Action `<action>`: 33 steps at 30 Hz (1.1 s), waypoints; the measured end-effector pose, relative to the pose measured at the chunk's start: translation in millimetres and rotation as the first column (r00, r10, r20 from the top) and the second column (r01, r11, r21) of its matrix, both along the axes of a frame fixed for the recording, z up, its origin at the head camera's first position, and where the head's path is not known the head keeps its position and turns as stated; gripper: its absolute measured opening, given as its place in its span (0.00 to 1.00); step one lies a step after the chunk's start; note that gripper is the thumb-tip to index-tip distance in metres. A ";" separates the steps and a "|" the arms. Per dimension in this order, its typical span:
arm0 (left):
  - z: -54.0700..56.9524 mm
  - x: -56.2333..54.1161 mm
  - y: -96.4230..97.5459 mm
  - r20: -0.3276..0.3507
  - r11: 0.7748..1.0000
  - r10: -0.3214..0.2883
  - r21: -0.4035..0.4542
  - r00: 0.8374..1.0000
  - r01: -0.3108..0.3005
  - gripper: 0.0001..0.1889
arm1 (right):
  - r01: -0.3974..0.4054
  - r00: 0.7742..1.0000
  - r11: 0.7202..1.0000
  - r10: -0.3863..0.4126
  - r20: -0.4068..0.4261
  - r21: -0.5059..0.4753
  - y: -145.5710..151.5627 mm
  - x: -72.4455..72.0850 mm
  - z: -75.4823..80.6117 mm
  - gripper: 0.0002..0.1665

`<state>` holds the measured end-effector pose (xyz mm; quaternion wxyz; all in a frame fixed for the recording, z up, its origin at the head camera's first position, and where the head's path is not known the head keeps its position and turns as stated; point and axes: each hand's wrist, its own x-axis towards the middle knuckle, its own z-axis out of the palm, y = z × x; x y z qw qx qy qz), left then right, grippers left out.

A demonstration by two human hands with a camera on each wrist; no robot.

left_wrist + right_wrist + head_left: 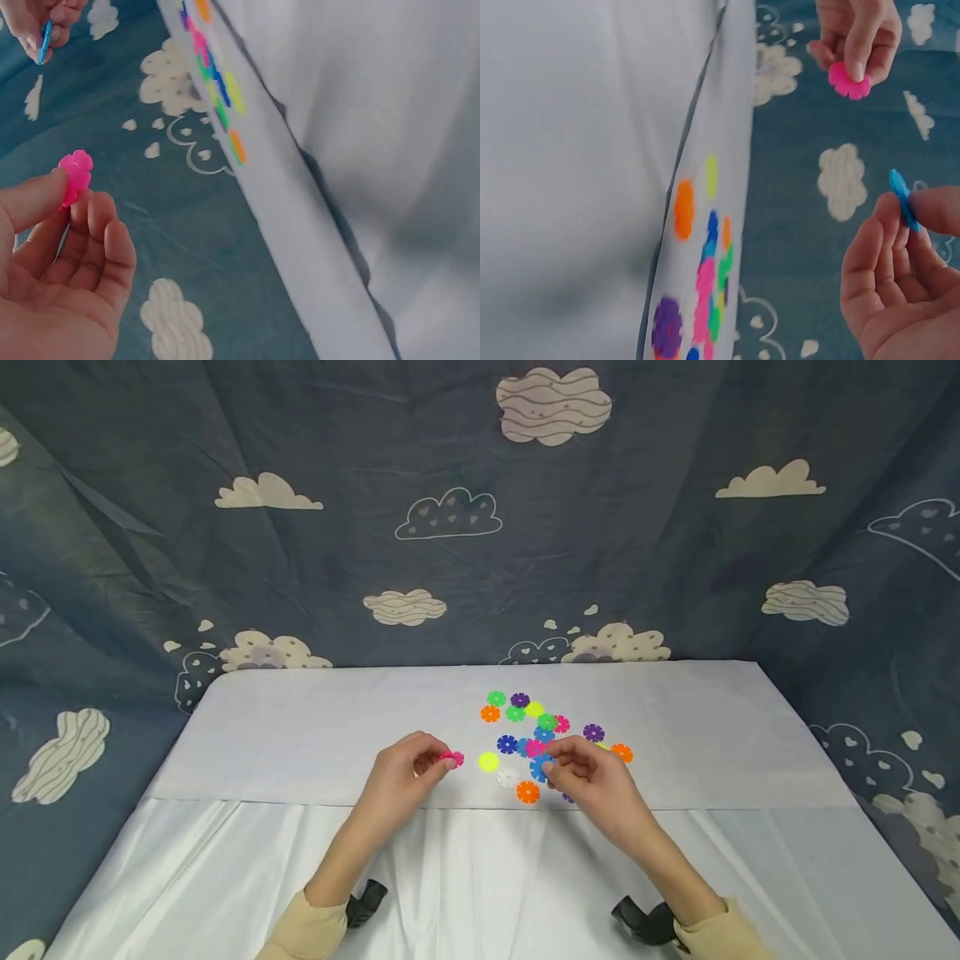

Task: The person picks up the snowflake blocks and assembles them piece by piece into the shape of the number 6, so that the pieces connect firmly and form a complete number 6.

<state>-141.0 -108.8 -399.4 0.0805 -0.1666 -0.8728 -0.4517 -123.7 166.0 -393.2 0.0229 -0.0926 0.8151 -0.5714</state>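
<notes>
My left hand [405, 777] pinches a pink notched disc [76, 177] between thumb and forefinger, held up over the left side of the disc pile. A blue notched disc [902, 199] sits between the thumb and forefinger of my right hand [600, 785], over the pile's right part. Both discs are plastic and flower-shaped at the rim. Below and between the hands lie several loose discs of the same kind, among them a yellow disc [488, 762], a white disc [507, 777], an orange disc [528, 792] and a dark blue disc [507, 744].
A white cloth covers the table [300, 727], with a fold edge running across in front of the discs. Behind it hangs a dark curtain [450, 443] with cloud prints. More discs, such as a purple disc [593, 732] and a green disc [497, 698], lie farther back.
</notes>
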 end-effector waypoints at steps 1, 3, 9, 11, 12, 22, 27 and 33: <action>1.0 3.2 0.3 -0.018 1.000 0.000 0.005 1.000 0.000 0.06 | -0.003 1.000 0.999 0.003 0.002 -0.032 -2.0 3.5 1.2 0.10; 4.7 9.3 1.2 -0.048 1.000 0.000 0.013 0.999 0.001 0.06 | -0.012 1.000 0.994 0.013 0.007 -0.106 -6.3 9.8 3.4 0.10; 19.6 26.9 4.3 -0.071 0.998 -0.027 0.052 0.997 0.031 0.08 | -0.006 1.000 0.972 0.012 0.024 -0.235 -17.4 27.9 10.3 0.12; 23.5 32.8 5.6 -0.072 0.996 -0.039 0.074 0.997 0.045 0.08 | -0.003 1.000 0.973 0.008 0.020 -0.229 -20.3 32.9 12.4 0.13; 24.7 35.5 6.3 -0.077 0.995 -0.046 0.087 0.996 0.053 0.08 | -0.003 1.000 0.974 0.007 0.017 -0.225 -21.9 34.9 13.5 0.14; 25.4 49.7 13.7 -0.037 0.980 -0.086 0.178 0.996 0.091 0.06 | -0.013 1.000 0.984 0.012 -0.009 -0.179 -34.2 46.4 19.6 0.16; 25.2 55.0 17.8 0.043 0.972 -0.089 0.220 0.995 0.078 0.06 | -0.032 0.999 0.977 0.033 0.002 -0.213 -37.0 51.7 19.0 0.16; 20.9 55.6 24.6 -0.078 0.972 -0.123 0.192 0.989 0.136 0.04 | -0.019 0.999 0.976 0.012 -0.032 -0.215 -39.5 54.9 16.8 0.14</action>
